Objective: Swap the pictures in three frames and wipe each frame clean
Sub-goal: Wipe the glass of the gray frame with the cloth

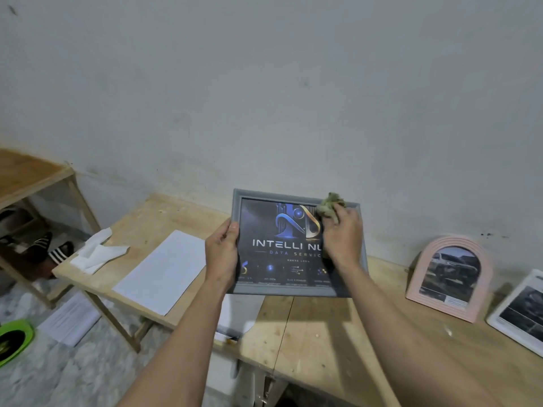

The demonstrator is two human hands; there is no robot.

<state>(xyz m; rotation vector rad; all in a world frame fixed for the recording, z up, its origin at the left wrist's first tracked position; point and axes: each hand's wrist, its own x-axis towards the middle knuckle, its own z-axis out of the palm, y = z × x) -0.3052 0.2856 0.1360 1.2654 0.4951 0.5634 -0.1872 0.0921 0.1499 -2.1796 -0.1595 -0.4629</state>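
A grey rectangular frame (266, 194) with a dark blue "INTELLI" logo picture (273, 230) is held up above the wooden table (308, 327). My left hand (221, 252) grips its left edge. My right hand (342, 236) presses a crumpled greenish cloth (329, 205) against the glass at the upper right, hiding part of the picture. A pink arched frame (423, 289) with a car photo leans on the wall at the right. A white frame (493, 318) with a dark photo lies at the far right edge.
A white sheet of paper (166, 271) and a crumpled white tissue (95, 254) lie on the table's left part. More paper (238, 312) lies under the held frame. A wooden shelf (32, 177) with sandals (55, 251) stands left. A green object (14, 339) sits on the floor.
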